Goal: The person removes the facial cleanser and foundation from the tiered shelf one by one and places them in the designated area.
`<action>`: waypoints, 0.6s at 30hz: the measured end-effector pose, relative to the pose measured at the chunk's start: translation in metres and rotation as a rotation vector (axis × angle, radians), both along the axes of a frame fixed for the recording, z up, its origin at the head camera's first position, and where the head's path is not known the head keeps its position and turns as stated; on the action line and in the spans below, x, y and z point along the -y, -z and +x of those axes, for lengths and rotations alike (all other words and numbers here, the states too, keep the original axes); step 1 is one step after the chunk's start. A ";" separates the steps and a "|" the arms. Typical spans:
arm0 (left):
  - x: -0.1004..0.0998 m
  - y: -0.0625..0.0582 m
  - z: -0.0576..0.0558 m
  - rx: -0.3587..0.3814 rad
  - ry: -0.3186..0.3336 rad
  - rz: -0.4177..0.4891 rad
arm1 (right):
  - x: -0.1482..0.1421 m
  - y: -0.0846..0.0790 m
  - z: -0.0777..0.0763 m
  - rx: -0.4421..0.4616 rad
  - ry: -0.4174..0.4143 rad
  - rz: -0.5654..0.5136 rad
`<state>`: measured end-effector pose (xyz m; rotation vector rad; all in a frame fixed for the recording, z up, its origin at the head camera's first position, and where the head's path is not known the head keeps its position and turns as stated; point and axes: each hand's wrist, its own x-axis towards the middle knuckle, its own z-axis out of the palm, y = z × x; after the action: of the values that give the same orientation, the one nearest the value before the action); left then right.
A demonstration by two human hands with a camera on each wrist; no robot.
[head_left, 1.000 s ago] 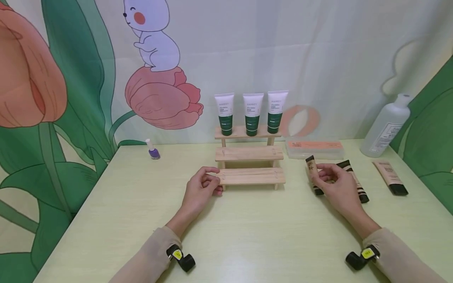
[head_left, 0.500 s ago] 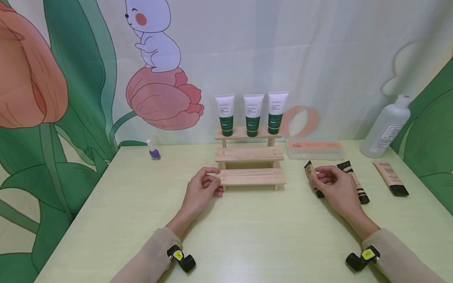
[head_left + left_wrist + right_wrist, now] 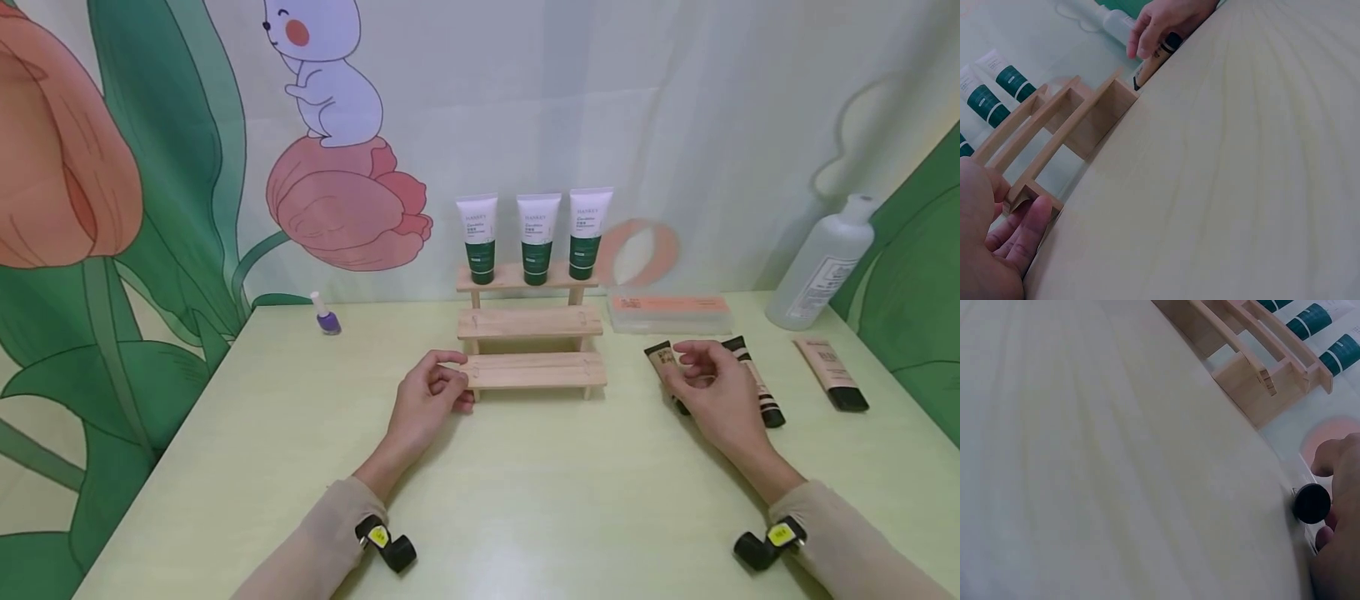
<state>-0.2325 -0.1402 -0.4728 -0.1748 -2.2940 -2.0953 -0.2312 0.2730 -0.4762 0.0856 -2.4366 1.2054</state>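
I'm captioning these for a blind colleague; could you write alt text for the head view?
A person's left grip holds the left end of a three-step wooden stand, and the right grip is close to a beige tube on a pale table. Three white-and-green tubes stand on the top step.

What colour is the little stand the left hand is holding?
The stand is light, woody tan; it shows best in the head view.

Head view is bright, wrist views dim
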 end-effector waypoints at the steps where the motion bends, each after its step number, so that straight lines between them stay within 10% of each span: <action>1: 0.000 -0.001 0.000 0.000 0.000 -0.001 | 0.001 0.000 0.000 0.000 0.006 -0.001; 18: 0.000 -0.001 0.000 0.009 -0.007 -0.011 | 0.032 -0.059 -0.027 -0.126 -0.095 -0.310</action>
<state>-0.2325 -0.1406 -0.4716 -0.1586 -2.3077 -2.0854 -0.2582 0.2413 -0.4176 0.1818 -2.1329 1.5556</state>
